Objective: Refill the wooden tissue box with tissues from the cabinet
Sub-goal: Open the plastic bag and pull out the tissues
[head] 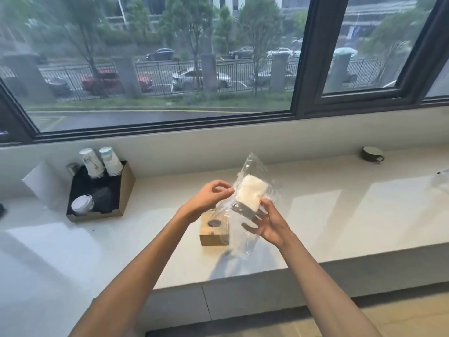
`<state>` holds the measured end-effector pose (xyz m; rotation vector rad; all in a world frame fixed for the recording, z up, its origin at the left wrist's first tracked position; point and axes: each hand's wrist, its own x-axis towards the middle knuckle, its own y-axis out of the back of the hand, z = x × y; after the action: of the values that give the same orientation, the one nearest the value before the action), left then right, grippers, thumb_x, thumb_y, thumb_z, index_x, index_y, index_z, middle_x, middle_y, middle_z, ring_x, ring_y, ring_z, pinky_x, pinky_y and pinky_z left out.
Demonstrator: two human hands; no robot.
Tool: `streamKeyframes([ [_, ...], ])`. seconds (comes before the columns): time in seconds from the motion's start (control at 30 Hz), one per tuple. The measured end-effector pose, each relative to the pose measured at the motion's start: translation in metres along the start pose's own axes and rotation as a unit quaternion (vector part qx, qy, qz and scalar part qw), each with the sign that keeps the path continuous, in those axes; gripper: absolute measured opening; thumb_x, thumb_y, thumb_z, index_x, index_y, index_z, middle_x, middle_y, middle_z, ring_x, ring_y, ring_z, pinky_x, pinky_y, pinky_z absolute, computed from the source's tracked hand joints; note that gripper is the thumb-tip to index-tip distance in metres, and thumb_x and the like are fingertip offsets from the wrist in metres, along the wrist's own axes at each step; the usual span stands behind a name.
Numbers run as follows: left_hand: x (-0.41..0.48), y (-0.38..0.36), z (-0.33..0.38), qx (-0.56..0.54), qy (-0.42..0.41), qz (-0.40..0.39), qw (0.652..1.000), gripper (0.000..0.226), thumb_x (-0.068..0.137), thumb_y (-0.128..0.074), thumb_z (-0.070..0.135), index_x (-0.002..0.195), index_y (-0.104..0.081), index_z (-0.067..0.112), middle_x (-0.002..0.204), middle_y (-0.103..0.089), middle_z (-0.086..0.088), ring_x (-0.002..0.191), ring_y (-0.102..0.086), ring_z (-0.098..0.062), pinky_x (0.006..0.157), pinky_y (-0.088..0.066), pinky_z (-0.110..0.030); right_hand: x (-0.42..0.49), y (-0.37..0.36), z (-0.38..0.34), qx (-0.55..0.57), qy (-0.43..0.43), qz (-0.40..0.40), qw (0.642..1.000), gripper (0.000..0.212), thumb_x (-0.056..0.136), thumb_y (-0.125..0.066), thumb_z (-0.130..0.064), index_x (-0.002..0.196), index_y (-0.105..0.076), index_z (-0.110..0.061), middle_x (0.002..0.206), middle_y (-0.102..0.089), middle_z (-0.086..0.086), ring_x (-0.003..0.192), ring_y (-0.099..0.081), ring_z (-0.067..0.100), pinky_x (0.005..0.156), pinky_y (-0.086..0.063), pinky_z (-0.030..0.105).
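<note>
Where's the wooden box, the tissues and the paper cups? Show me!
wooden box (211, 235): head view, on its front left side.
tissues (251, 190): head view, on the white stack inside the clear wrapper.
paper cups (110, 160): head view, on the right-hand upside-down stack.

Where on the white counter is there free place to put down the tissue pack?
The widest bare stretch of counter lies right of the wooden tissue box, reaching toward the dark cup. Another runs between the box and the cardboard tray of paper cups. It is crowded at the box, where both hands hold the tissue pack.
</note>
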<state>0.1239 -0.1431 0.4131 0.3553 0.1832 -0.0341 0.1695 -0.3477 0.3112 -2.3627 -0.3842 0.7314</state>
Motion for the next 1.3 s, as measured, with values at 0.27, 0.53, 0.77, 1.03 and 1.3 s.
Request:
streamKeyframes([
  [0.27,0.081,-0.029,0.064,0.235,-0.006,0.008,0.972,0.057,0.08,-0.069,0.052,0.124,-0.053,0.018,0.109,-0.061,0.002,0.102,-0.063,-0.02,0.086,-0.051,-0.034,0.074,0.009,-0.04,0.098,0.016,0.02,0.995,0.056,0.084,-0.072,-0.035,0.134,-0.059,-0.012,0.132,-0.062,0.009,0.111,-0.067,0.029,0.102,-0.047,0.052],
  [0.53,0.179,0.006,0.089,0.344,-0.041,-0.006,0.938,0.035,0.079,-0.052,0.002,0.113,-0.062,0.003,0.098,-0.072,-0.013,0.09,-0.069,-0.028,0.076,-0.057,-0.038,0.152,-0.006,-0.067,0.147,0.046,0.027,0.988,0.029,0.082,-0.075,-0.024,0.106,-0.061,-0.029,0.102,-0.065,-0.001,0.103,-0.06,0.024,0.1,-0.044,0.046],
  [0.77,0.268,0.056,0.133,0.485,-0.207,0.015,0.849,0.046,0.085,-0.044,0.003,0.123,-0.059,0.023,0.113,-0.067,-0.01,0.107,-0.06,-0.031,0.086,-0.05,-0.04,0.179,0.009,-0.147,-0.117,0.099,0.183,0.971,0.127,0.064,-0.087,-0.047,0.155,0.0,-0.037,0.155,-0.029,-0.001,0.14,-0.035,0.021,0.107,-0.042,0.047],
  [1.03,0.324,0.085,0.155,0.517,-0.26,0.048,0.815,0.045,0.087,-0.044,0.006,0.12,-0.061,0.031,0.115,-0.067,0.001,0.109,-0.06,-0.027,0.082,-0.049,-0.039,0.203,-0.09,-0.296,-0.847,0.251,0.143,0.447,0.056,0.086,-0.057,-0.063,0.136,-0.055,-0.038,0.147,-0.051,-0.007,0.145,-0.03,0.018,0.119,-0.006,0.052],
  [1.3,0.337,0.168,0.146,0.389,-0.217,-0.016,0.895,0.018,0.088,-0.07,0.014,0.106,-0.072,0.018,0.096,-0.075,0.005,0.086,-0.068,-0.005,0.084,-0.056,-0.03,0.207,-0.111,-0.37,-0.791,0.228,0.043,0.566,0.014,0.084,-0.073,-0.042,0.084,-0.079,-0.03,0.075,-0.076,-0.015,0.078,-0.071,-0.002,0.073,-0.052,0.023],
])
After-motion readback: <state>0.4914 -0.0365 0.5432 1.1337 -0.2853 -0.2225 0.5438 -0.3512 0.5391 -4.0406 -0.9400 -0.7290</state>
